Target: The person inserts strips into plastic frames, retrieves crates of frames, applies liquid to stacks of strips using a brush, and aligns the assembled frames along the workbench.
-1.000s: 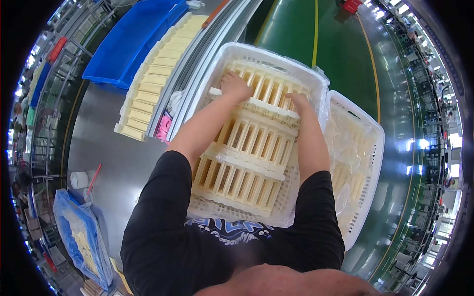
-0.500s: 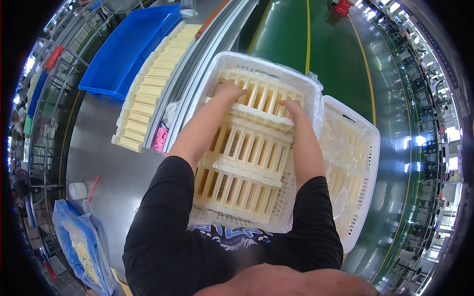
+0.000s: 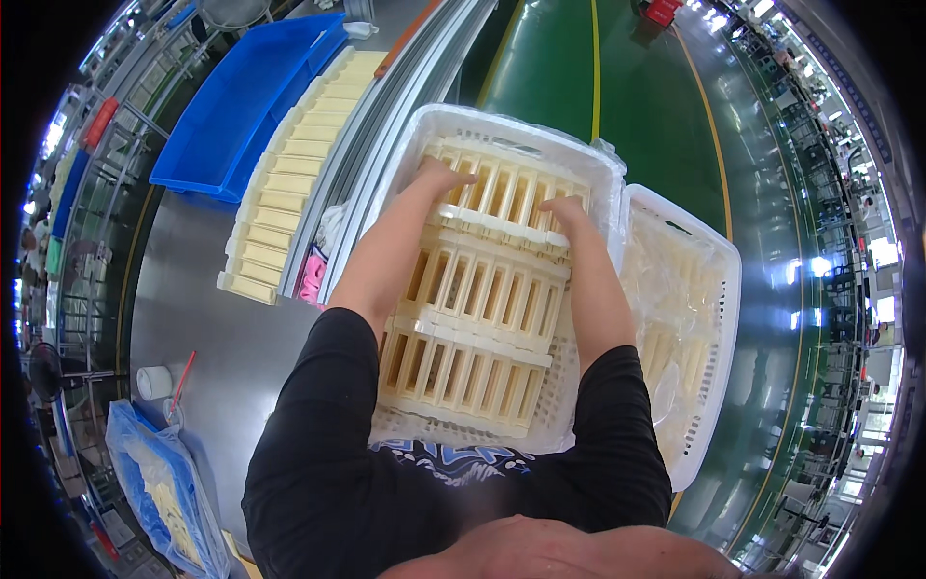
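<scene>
In front of me is a white perforated plastic basket [image 3: 511,124] holding cream slotted plastic parts laid in rows. My left hand [image 3: 442,176] grips the left end of the far slotted part [image 3: 502,188], its fingers curled over the edge. At that part's other end, my right hand [image 3: 567,209] closes with the thumb on top; some fingers of both hands are hidden. Nearer to me, under my forearms, lie a middle slotted part [image 3: 487,289] and a near slotted part [image 3: 463,376], touched by neither hand.
A second white basket [image 3: 728,318] with plastic-wrapped cream parts stands right. On the metal table [image 3: 231,338] at left are a cream strip of parts [image 3: 289,179], a blue bin [image 3: 227,116], a white roll [image 3: 152,382] and a bag-lined blue box [image 3: 159,482]. Metal rails [image 3: 386,125] border the basket.
The view has shifted slightly. Both hands keep their hold at the ends of the far slotted part, with hardly any movement against the basket.
</scene>
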`<state>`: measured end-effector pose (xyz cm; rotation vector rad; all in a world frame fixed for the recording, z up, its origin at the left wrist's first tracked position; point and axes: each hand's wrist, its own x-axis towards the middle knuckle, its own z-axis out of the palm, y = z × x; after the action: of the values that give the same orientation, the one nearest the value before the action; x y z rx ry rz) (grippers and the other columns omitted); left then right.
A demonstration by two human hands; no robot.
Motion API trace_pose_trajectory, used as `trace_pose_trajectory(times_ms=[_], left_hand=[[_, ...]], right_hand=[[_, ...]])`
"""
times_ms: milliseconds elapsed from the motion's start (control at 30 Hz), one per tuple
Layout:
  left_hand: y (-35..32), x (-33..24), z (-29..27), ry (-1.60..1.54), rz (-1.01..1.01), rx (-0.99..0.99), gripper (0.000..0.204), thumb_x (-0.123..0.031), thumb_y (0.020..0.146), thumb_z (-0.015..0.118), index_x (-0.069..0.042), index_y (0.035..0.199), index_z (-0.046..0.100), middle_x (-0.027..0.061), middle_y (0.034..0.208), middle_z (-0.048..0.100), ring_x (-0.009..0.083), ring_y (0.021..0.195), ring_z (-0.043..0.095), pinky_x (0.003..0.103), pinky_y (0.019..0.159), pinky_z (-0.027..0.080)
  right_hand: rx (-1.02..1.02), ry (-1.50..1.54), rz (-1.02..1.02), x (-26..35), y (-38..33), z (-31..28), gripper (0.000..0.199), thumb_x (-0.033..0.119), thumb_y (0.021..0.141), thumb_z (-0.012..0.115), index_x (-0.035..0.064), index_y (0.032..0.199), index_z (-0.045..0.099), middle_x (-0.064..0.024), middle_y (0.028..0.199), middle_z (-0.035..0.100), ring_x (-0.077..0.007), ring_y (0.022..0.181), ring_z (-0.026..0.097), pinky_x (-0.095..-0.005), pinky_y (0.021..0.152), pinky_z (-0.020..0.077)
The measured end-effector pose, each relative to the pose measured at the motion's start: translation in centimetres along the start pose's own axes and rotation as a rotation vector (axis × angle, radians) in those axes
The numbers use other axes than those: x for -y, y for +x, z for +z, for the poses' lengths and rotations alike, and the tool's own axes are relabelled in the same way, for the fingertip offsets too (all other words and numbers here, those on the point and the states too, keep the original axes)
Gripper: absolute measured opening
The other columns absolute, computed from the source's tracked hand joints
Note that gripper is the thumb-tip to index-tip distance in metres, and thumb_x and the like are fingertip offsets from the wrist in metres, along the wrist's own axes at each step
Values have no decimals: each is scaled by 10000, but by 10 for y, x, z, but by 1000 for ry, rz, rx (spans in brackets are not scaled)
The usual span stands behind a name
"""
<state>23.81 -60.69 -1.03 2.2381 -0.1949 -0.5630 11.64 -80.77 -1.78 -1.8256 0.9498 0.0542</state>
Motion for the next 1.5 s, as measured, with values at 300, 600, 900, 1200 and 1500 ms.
trace_pose_trajectory(times_ms=[300,600,900,1200,1500], left_hand=[[-13,3,-3,14,2,-87,902,-356,557,729,104,1178,264,233,1157,423,299,1085,423,312,904,343],[-36,-3,-8,8,79,-171,940,-376,560,716,100,1192,208,249,1143,421,327,1061,432,326,902,340],[-53,-9,-9,-45,203,-335,803,-348,588,713,67,1139,301,225,1110,452,312,1028,464,342,881,358],[-95,-30,-38,-79,270,-429,854,-370,576,698,120,1132,273,266,1064,458,349,982,478,345,846,376],[-154,-50,-63,-101,289,-546,901,-367,561,716,112,1169,255,244,1117,428,315,1027,459,331,868,362]], right_hand=[[-176,-26,-47,-5,-1,12,662,85,524,667,-144,1072,377,-244,1041,492,-304,947,520,-309,811,419],[-391,-80,-293,-10,2,12,646,34,527,662,-80,1094,375,-208,1023,507,-307,951,512,-324,817,409],[-380,-65,-341,26,-46,-9,625,69,532,673,-65,1066,378,-211,1012,513,-309,958,511,-322,835,396],[-384,-92,-425,70,-98,-30,632,91,548,676,-30,1085,364,-192,1014,517,-302,946,517,-333,841,393],[-442,-71,-591,80,-137,-42,646,125,536,675,-48,1070,356,-213,999,508,-332,937,509,-353,827,393]])
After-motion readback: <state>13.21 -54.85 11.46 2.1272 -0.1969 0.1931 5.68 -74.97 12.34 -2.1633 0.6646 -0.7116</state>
